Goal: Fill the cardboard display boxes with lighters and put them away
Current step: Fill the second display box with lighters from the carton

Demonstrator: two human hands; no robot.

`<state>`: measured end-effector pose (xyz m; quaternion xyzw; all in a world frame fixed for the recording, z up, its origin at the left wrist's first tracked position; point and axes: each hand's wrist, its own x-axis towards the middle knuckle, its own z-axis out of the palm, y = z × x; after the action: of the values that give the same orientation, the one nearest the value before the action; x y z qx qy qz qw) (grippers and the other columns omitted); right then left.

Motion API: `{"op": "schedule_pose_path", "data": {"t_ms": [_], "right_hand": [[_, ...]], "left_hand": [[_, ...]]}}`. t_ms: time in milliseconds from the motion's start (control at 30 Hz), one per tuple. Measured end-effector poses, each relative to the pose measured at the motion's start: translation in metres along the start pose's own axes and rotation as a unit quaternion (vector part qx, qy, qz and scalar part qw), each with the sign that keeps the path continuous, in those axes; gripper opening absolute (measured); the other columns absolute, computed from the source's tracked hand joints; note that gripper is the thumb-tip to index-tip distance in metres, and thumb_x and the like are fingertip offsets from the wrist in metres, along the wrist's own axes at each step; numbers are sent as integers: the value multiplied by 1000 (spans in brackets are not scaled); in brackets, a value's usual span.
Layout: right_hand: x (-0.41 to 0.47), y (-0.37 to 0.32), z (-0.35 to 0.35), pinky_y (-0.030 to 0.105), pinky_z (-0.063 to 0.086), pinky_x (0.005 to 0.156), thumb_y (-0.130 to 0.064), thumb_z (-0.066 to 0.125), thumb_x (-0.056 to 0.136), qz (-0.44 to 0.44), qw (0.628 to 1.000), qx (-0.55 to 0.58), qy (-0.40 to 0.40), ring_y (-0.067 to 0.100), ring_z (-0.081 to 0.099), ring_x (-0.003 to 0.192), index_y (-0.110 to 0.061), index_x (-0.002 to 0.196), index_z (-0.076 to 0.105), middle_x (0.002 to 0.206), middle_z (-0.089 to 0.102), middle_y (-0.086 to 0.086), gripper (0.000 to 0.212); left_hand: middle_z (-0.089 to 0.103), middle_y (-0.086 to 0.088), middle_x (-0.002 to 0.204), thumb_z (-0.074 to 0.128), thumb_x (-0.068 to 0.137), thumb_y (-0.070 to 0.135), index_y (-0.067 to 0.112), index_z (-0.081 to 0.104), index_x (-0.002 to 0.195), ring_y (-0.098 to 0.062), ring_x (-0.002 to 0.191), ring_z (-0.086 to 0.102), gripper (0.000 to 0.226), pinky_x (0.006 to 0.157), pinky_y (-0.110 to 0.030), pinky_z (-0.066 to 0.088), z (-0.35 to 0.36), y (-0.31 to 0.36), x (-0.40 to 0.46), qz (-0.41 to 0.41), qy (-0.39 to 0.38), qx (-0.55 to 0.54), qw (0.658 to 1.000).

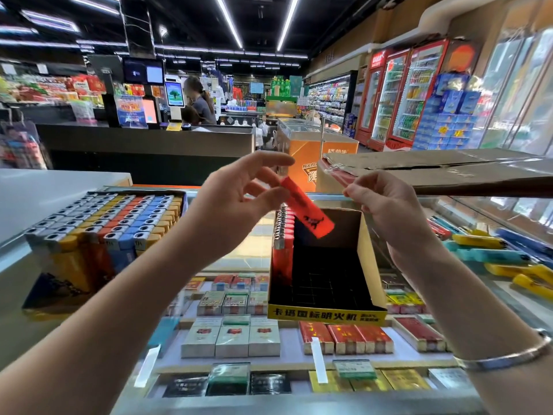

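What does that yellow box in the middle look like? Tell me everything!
The yellow cardboard display box stands open-topped on the glass counter. Its inside is black, with a grid of little slots. One row of red lighters stands upright along its left wall; the rest is empty. Black writing runs across its low yellow front lip. Neither hand touches it.

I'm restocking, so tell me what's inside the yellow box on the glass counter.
The yellow box holds one row of red lighters along its left wall. The rest shows empty black dividers. The far corner is hidden behind the held lighter.
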<state>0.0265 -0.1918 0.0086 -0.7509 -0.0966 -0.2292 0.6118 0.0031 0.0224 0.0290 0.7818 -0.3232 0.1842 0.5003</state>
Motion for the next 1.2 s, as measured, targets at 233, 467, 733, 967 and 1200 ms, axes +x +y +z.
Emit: {"op": "schedule_pose_path", "data": {"t_ms": [233,467,733,967,1200], "right_hand": [[2,16,-1,23,41,65,-18,60,88,103,982,-127,-94,10,54,84,-24,85,61,88,60,1,7],[2,15,-1,20,39,62,-20,58,90,97,978,-140,-122,7,53,84,-26,87,59,90,59,-2,7],[3,19,-1,18,38,60,-22,57,90,73,974,-169,-133,6,53,84,-27,87,58,90,58,-3,6],[4,21,-1,18,40,60,-24,57,90,72,973,-173,-136,7,54,85,-28,87,58,91,59,-3,5],[5,22,-3,17,40,62,-8,51,91,72,970,-182,-142,8,52,89,-29,88,56,95,56,-5,21]], "left_hand": [[71,9,81,72,70,16,25,71,88,-8,78,67,19,74,-23,55,-7,-1,-2,-19,-140,55,988],[64,13,82,72,74,11,25,70,86,-4,76,63,18,71,-21,55,-6,-1,-3,12,-177,132,975],[60,18,81,72,75,20,25,71,84,-1,73,61,11,71,-25,53,-5,0,-3,57,-182,200,961],[56,22,80,73,76,20,31,70,85,2,73,58,14,73,-23,52,-3,-4,-4,50,-192,231,952],[46,25,102,71,75,29,43,62,93,4,95,49,24,80,-22,48,-2,-25,1,-8,-208,133,969]]}}
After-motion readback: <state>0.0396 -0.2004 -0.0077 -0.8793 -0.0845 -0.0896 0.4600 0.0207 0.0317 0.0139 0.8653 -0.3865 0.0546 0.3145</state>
